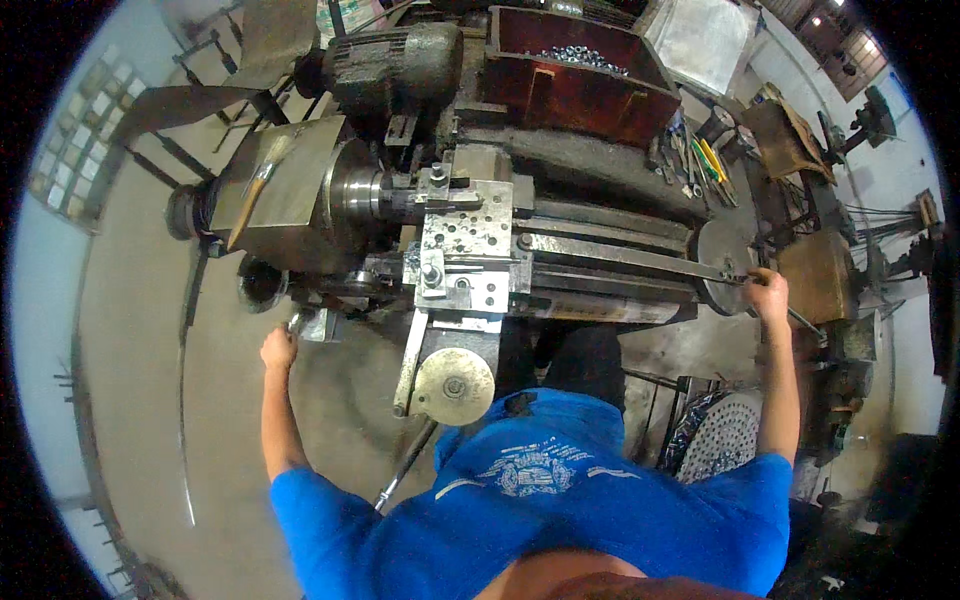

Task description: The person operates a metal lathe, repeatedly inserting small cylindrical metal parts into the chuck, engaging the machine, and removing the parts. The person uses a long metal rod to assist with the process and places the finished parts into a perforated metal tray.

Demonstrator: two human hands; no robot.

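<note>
A metal lathe fills the middle, with its carriage [470, 225] drilled and carrying clamped tool blocks. My left hand [280, 346] is closed in a fist beside a small metal box [318, 325] below the headstock [290, 190]. A short bright piece shows above its fingers, too small to name. On the other side, my right hand [768, 294] closes around the end of a long flat metal lever [630, 256], next to a round metal disc [722, 262]. The lever runs from the carriage to that disc. A round pale handwheel [455, 387] sits at the carriage's front.
A dark motor [395, 65] and a red-brown box [580, 100] holding several small metal parts stand behind. A brush [252, 205] lies on the headstock. Hand tools [700, 165] lie at the back right. A perforated round seat [722, 435] is near my right arm.
</note>
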